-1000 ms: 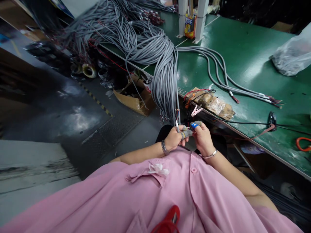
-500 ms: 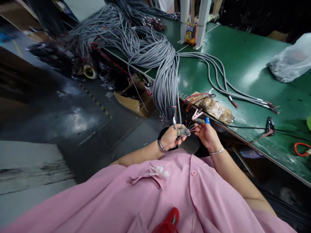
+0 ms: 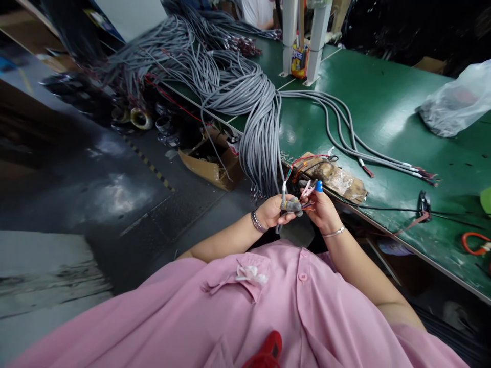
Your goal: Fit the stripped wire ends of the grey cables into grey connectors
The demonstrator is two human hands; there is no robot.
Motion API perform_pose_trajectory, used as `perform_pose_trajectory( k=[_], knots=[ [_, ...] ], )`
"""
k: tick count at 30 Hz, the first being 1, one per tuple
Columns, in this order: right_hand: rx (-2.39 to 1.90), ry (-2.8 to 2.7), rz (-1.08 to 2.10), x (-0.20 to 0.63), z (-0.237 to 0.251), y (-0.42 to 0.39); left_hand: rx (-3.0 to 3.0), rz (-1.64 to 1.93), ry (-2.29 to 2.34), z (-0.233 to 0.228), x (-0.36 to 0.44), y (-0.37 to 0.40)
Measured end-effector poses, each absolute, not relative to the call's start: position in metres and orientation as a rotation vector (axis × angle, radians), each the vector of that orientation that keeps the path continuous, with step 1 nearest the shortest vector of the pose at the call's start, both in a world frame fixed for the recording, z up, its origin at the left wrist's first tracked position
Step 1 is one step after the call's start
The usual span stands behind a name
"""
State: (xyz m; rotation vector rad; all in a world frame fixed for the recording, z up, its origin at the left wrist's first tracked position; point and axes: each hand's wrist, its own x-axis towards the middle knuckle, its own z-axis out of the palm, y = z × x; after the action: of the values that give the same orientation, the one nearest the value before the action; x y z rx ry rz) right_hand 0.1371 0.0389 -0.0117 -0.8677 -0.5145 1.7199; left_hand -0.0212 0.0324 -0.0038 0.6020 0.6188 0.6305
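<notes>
My left hand, with grey finger cots and a wrist bracelet, is closed around the end of a grey cable whose thin coloured wires stick out toward the right. My right hand, one fingertip capped in blue, pinches those coloured wires right beside the left hand. Both hands work just below the edge of the green table, in front of my pink shirt. A thick bundle of grey cables hangs over the table edge directly above my hands.
A taped brown packet with a pink clip lies at the table edge near my hands. Several grey cables run across the table. A plastic bag sits far right. An open cardboard box stands on the floor.
My hands have stayed together on the cable end; the right hand shifted from spreading the wires to pinching them closer to the left hand. The view tilted slightly.
</notes>
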Motion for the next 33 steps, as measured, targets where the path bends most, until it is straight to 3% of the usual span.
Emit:
perform_pose_trajectory(
  k=[15,24,33],
  knots=[
    [-0.872,-0.377,1.680,0.129,-0.019,0.044,0.581,0.553,0.644,-0.013,-0.019,0.039],
    [-0.734,-0.445,1.888,0.145,-0.015,0.032,0.698,0.675,0.746,-0.004,-0.020,0.011],
    [-0.827,-0.525,1.698,0.139,-0.006,0.030,0.670,0.906,0.885,0.006,-0.004,-0.014]
  ],
)
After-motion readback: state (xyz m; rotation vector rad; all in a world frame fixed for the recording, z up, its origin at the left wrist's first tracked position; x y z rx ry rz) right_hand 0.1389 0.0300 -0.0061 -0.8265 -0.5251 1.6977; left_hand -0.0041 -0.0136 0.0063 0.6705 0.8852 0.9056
